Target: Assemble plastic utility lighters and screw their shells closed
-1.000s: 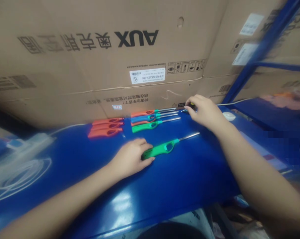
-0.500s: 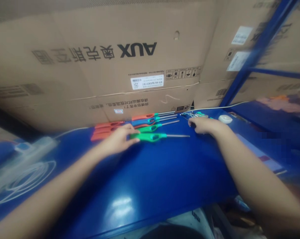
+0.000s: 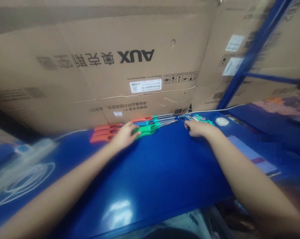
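Observation:
My left hand (image 3: pixel 126 135) is closed around the handle end of a green long-necked lighter (image 3: pixel 145 130), which lies on the blue tabletop against others of its kind. An orange lighter (image 3: pixel 141 119) and a blue one lie just behind it, their metal necks pointing right. More orange lighters (image 3: pixel 102 132) lie to the left, partly covered by my left hand. On the right, my right hand (image 3: pixel 196 128) has its fingers curled in beside a small pile of thin metal pieces and teal parts (image 3: pixel 196 118). Whatever is between those fingers is hidden.
Large cardboard boxes (image 3: pixel 90 79) stand along the table's back edge. A white round object (image 3: pixel 222 121) and a flat pale item (image 3: pixel 252 156) lie on the right. At the left are a power strip (image 3: pixel 37 149) and coiled white cable (image 3: pixel 28 181). A blue frame post (image 3: pixel 254 59) rises at the right.
My left hand has moved the green lighter back and left, up against the other lighters; it lay apart in front before. My right hand stays by the small metal pieces.

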